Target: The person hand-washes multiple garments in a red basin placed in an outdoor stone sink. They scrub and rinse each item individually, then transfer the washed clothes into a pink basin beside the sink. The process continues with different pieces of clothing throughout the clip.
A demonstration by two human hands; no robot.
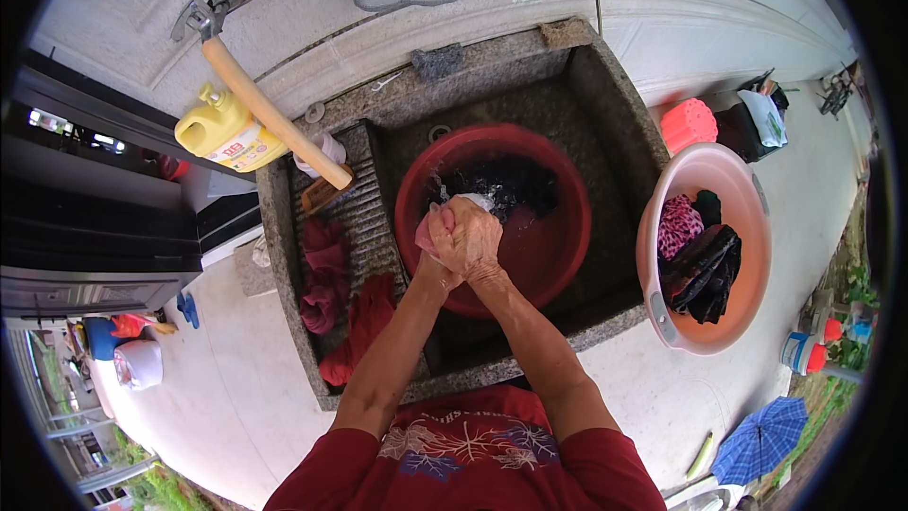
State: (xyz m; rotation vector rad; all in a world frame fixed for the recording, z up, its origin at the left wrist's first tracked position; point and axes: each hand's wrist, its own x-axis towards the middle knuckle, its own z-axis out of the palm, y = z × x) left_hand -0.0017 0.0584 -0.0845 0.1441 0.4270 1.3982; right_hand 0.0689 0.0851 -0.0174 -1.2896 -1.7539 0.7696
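Note:
My left hand point(439, 258) and my right hand point(477, 235) are clasped together over the near left part of a red basin point(576, 180). Wet pink cloth point(426, 235) shows between them, squeezed in both closed hands. A bit of white point(480, 200), cloth or suds, appears just beyond my knuckles. Dark cloth point(526, 185) lies in the splashing water inside the basin. The basin stands in a dark stone sink point(613, 180). Left of my hands, a maroon cloth point(324, 265) and a red cloth point(364, 326) rest on the sink's ribbed washboard point(367, 218).
A pink tub point(754, 255) with dark and patterned clothes stands right of the sink. At the left, a yellow detergent jug point(227, 130) sits behind a wooden-handled tool point(274, 112). A scrubbing brush point(326, 191) lies on the washboard's far end. A blue umbrella point(761, 440) is at lower right.

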